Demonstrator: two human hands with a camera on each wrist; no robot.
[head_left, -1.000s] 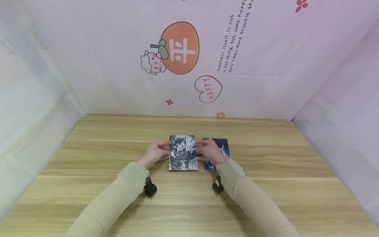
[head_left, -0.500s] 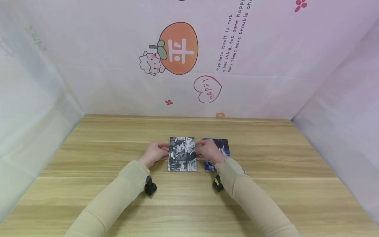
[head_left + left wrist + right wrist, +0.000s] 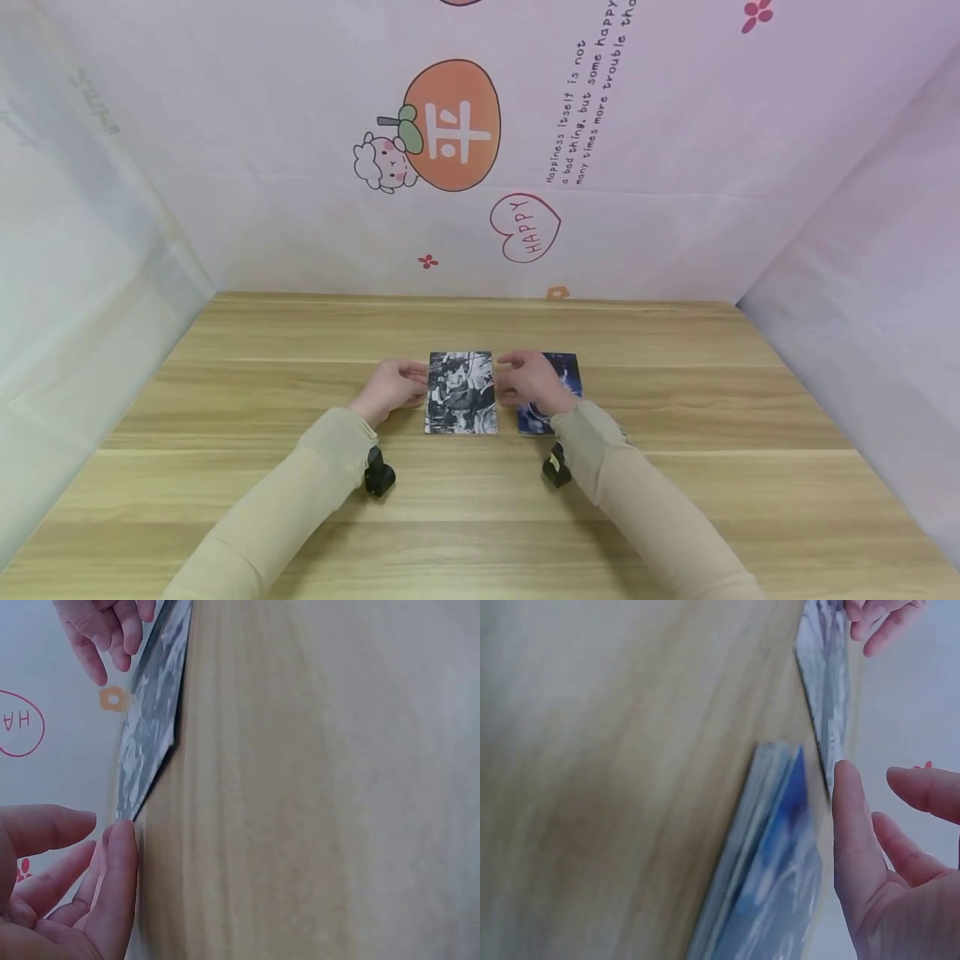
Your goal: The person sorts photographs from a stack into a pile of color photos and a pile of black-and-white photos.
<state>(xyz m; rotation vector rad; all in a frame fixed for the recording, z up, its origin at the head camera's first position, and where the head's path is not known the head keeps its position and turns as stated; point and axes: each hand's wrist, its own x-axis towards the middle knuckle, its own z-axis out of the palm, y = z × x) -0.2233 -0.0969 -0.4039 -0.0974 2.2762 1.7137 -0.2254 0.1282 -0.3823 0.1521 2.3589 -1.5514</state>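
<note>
A black-and-white picture card [image 3: 461, 393] lies flat on the wooden table in the head view, and its thin edge shows in the left wrist view. My left hand [image 3: 392, 389] is at its left edge, fingertips [image 3: 124, 836] right by the card's corner and fingers loosely extended. To the right, my right hand [image 3: 531, 382] stands just off the card's other edge with thumb and fingers apart. Under that hand is a dark blue picture stack [image 3: 536, 422], partly hidden by it. The right wrist view shows layered edges on this blue stack [image 3: 769, 877].
The wooden table [image 3: 465, 533] runs back to a white printed cloth wall [image 3: 315, 233]. Cloth sides also rise at left and right. A black wrist camera [image 3: 378, 475] hangs below the left sleeve, another black camera [image 3: 557, 468] below the right one.
The black-and-white card has come down onto the table between the hands. My right hand's fingers have drawn back slightly from its right edge; the left hand has barely moved.
</note>
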